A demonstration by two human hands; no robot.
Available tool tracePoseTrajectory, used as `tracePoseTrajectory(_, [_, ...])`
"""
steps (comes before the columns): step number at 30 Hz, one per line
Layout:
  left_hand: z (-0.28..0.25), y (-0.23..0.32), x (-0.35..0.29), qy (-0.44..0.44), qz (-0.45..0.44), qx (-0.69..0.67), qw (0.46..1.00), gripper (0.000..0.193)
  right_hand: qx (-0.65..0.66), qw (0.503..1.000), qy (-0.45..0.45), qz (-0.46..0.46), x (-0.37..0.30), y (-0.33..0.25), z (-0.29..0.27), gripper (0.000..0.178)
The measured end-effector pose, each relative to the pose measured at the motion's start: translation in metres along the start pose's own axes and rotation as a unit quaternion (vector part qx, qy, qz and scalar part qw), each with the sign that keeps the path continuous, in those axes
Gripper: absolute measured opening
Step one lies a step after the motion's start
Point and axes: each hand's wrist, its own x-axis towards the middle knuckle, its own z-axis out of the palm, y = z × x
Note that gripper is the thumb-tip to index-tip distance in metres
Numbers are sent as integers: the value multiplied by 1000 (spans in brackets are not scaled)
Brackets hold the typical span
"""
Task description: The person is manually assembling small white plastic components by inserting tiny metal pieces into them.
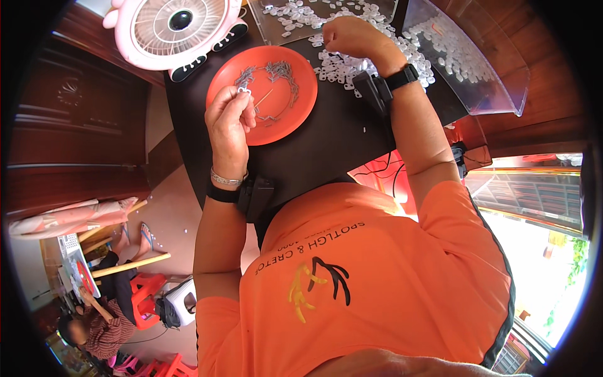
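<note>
I see the left hand [229,119] pinching a small white piece [244,90] above the near-left part of the orange plate [286,127].
From my view, the piece's visible part runs mostly left to right, its right end tipped slightly nearer; it is too small for me to tell which end is its front. On the plate, small grey pins [278,70] lie in a loose ring, pointing various ways, and a thin stick [264,97] slants from near left to far right. To the right, I see the right hand [358,36] with curled fingers over a heap of white pieces [342,70]; I cannot tell whether it grips one.
</note>
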Motion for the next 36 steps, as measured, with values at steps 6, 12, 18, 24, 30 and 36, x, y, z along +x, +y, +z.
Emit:
tracePoseTrajectory(6, [0, 0, 1, -21, -8, -4, 1000, 15, 358, 932, 3, -45, -4, -14, -12, 18])
tracePoseTrajectory(12, [3, -5, 2, -83, -12, 50, 995, 15, 521, 842, -101, -95, -9, -72, 1, 19])
tracePoseTrajectory(18, [0, -7, 3, -125, -15, 73, 989, 17, 548, 819, -136, -102, -14, -99, 16, 17])
tracePoseTrajectory(24, [-4, -4, 2, -84, -11, -42, 996, 16, 646, 747, -119, -108, -14, -99, 15, 18])
tracePoseTrajectory(30, [-12, -3, 6, -73, -7, -115, 991, 15, 533, 838, -53, -108, -10, -85, 9, 20])
tracePoseTrajectory(36, [-9, -4, 5, -85, -12, -119, 989, 16, 539, 819, -55, -189, -22, -112, 7, 21])
